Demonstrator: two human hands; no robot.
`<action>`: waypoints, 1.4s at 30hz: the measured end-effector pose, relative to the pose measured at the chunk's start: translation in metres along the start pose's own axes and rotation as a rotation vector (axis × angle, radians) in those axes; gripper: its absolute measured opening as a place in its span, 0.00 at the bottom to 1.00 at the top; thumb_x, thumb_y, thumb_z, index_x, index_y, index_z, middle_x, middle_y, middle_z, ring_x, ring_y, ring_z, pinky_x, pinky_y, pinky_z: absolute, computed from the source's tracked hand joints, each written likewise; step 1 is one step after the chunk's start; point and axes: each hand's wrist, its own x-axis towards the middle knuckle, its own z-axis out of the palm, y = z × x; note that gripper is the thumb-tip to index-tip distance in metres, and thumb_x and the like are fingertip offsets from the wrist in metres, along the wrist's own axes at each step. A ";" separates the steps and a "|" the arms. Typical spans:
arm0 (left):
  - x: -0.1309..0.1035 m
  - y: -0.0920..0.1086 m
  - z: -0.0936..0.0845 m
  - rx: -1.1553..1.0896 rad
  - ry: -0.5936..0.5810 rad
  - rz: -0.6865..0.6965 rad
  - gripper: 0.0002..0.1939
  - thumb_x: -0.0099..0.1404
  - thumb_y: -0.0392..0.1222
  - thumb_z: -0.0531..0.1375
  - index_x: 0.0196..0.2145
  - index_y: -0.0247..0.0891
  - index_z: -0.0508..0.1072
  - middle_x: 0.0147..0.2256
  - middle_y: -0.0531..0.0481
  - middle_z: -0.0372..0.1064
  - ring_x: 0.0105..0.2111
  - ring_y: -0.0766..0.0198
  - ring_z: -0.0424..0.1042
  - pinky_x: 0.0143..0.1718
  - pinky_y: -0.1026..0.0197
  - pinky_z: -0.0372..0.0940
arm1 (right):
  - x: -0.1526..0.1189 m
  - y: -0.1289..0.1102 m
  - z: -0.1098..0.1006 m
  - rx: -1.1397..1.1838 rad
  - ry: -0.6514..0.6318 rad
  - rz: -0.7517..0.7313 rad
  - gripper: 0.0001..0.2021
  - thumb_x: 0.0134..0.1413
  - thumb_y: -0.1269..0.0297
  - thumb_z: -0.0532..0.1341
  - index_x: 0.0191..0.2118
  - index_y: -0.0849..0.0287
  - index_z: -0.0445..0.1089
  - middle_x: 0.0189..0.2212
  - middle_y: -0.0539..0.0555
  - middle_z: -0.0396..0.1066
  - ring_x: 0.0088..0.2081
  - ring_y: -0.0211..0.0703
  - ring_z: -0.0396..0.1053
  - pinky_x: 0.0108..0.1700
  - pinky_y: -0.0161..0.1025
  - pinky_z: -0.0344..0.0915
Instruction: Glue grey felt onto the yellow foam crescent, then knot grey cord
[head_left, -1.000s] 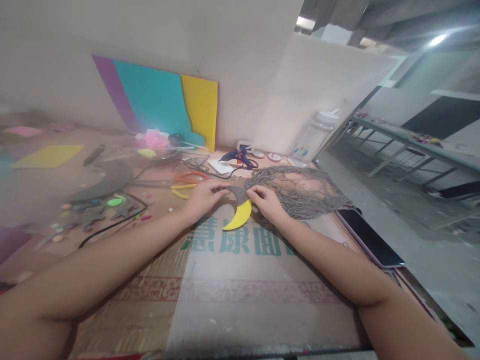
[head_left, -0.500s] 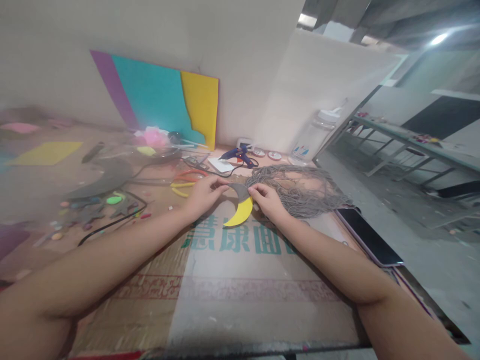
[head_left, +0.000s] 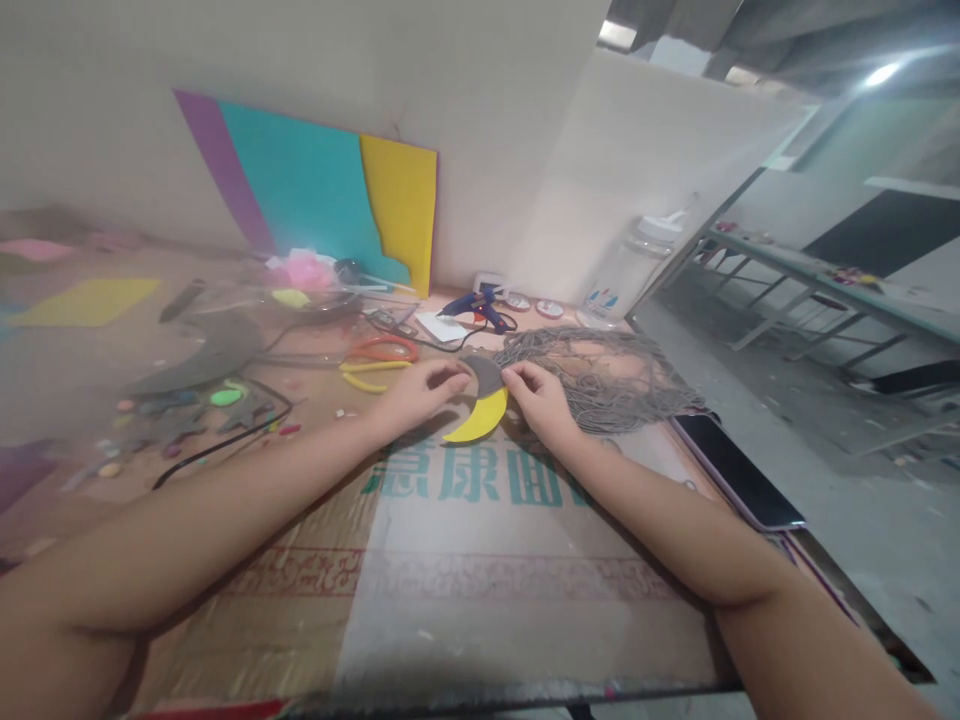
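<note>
A crescent piece, yellow on its lower part and grey on top, is between my two hands over the table. My right hand pinches its right edge near the line between grey and yellow. At the upper left of the crescent is my left hand, its fingers pressed together at the grey part; what lies between them is too small to make out. Grey yarn is spread behind my right hand. Scissors with orange and yellow handles lie behind my left hand.
A blue glue gun rests at the back, beside a clear bottle. A phone lies at the right edge. Small coloured pieces and a large grey crescent are at the left. A coloured board leans on the wall.
The crescent has turned slightly, its yellow tip now a little higher and further left. My left hand has shifted slightly right, and more of the grey part shows.
</note>
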 end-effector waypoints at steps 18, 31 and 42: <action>-0.001 -0.002 0.005 -0.101 0.035 -0.058 0.18 0.64 0.56 0.57 0.28 0.39 0.68 0.18 0.56 0.59 0.22 0.64 0.63 0.23 0.64 0.58 | -0.004 -0.007 -0.001 -0.092 -0.083 -0.174 0.13 0.59 0.56 0.59 0.39 0.58 0.75 0.38 0.56 0.74 0.41 0.44 0.69 0.45 0.40 0.64; -0.001 -0.011 0.007 -0.143 -0.049 -0.047 0.19 0.64 0.58 0.56 0.30 0.37 0.68 0.26 0.53 0.65 0.25 0.65 0.64 0.26 0.64 0.57 | -0.007 -0.006 0.002 0.032 -0.115 0.025 0.12 0.58 0.54 0.59 0.37 0.58 0.71 0.22 0.48 0.66 0.22 0.35 0.59 0.25 0.34 0.57; -0.013 0.010 0.004 0.107 0.087 0.116 0.15 0.67 0.50 0.54 0.35 0.35 0.71 0.34 0.47 0.73 0.36 0.58 0.71 0.39 0.58 0.64 | -0.013 -0.008 0.000 -0.203 -0.225 -0.346 0.15 0.53 0.52 0.66 0.40 0.58 0.71 0.25 0.49 0.68 0.26 0.38 0.63 0.32 0.36 0.63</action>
